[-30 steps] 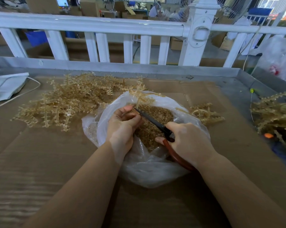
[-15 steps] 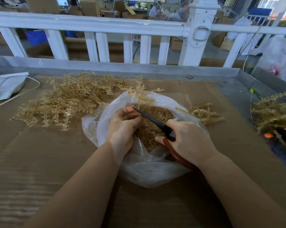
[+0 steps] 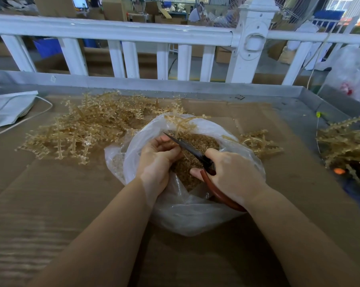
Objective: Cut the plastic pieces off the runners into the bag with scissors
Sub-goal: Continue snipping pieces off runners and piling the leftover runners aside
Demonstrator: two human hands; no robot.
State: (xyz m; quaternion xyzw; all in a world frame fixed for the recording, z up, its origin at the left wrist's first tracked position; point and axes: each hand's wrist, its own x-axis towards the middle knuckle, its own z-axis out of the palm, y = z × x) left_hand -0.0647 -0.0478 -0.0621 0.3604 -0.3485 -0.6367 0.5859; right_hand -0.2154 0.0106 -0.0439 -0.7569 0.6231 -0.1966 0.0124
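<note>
A cardboard-covered worktable fills the view, closed at 12 o'clock by a white railing. On the cardboard, from 10 to 11 o'clock, lies a wide heap of tan plastic runners with their pieces on the branches. A second heap of runners sits at the 3 o'clock edge, and a small cluster of runners lies just beside the bag at its 2 o'clock side. A grey cloth with a white cord rests at 9 to 10 o'clock.

In the middle stands the clear plastic bag, its mouth open upward and its hollow holding a mound of brown cut pieces.

Both hands are over the bag's mouth. The left hand has its fingers curled round the stem of a runner, which juts out of the grasp towards 12 o'clock and overhangs the bag's far rim. The right hand is clenched round the red-brown handle loop of the scissors; the loop runs under the palm towards 5 o'clock. The dark blades point towards 10 o'clock, and their tip lies just beside the left fingertips, at the base of the held runner, above the mound of pieces. Whether the blades are parted I cannot tell.
</note>
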